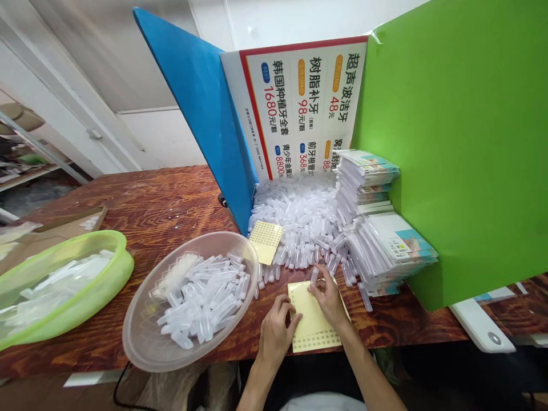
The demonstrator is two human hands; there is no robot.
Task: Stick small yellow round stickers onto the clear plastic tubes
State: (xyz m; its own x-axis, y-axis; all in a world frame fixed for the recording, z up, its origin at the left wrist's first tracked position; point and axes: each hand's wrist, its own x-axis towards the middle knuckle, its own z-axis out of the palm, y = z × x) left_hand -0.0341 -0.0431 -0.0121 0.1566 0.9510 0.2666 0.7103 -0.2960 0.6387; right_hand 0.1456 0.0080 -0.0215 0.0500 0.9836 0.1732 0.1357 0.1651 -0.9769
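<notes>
A pale yellow sticker sheet [314, 319] lies on the table in front of me, with rows of small round stickers along its near edge. My left hand [274, 330] rests at the sheet's left edge, fingers bent, thumb and index slightly apart; nothing shows between them. Over the upper part of the sheet, my right hand [329, 299] pinches a small translucent plastic tube [314, 275] between thumb and fingers. Just beyond is a big heap of similar tubes [295, 217]. Another yellow sticker sheet [266, 242] lies on the heap's left side.
Left of my hands stands a clear plastic basket [141, 337] of tubes; farther left, a green basket [115, 279] holds more. Stacked printed cards [385, 245] stand at the right. Blue [201, 108] and green panels [466, 148] with a printed price board [299, 103] enclose the heap.
</notes>
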